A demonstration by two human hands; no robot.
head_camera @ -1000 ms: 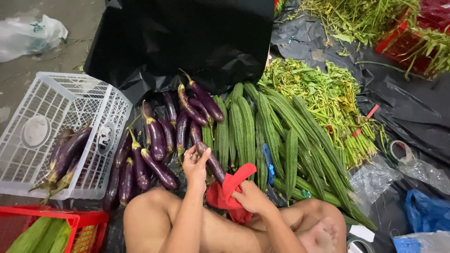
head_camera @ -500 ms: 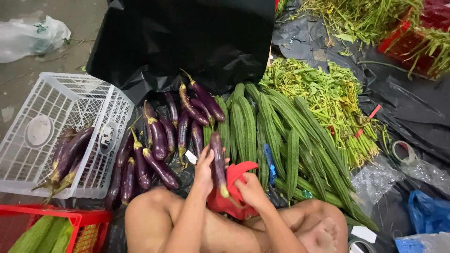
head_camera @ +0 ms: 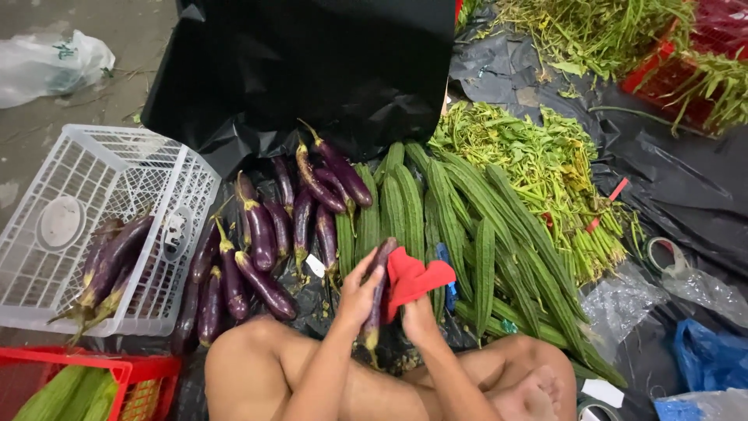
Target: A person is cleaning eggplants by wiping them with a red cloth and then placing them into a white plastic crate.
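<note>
Seated cross-legged, you are holding one long purple eggplant point(head_camera: 377, 292) upright in your left hand point(head_camera: 357, 290), fingers curled loosely round its middle, stem end pointing down toward your knees. Your right hand point(head_camera: 418, 318) is pressing a red cloth point(head_camera: 413, 277) against the eggplant's right side, fingers closed on the fabric. The eggplant is sitting at the centre of the view, just above your lap. At 10 o'clock from it, a row of eggplants point(head_camera: 269, 234) is lying on black plastic sheeting point(head_camera: 312, 70); at 1 o'clock, ridged gourds point(head_camera: 467, 226); at 9 o'clock, a white crate point(head_camera: 93, 187) is holding a few more. Risk: the left grip is looking light, so a firm stroke of the cloth could be pushing the smooth eggplant out of your fingers, bruising it on the pile below.
</note>
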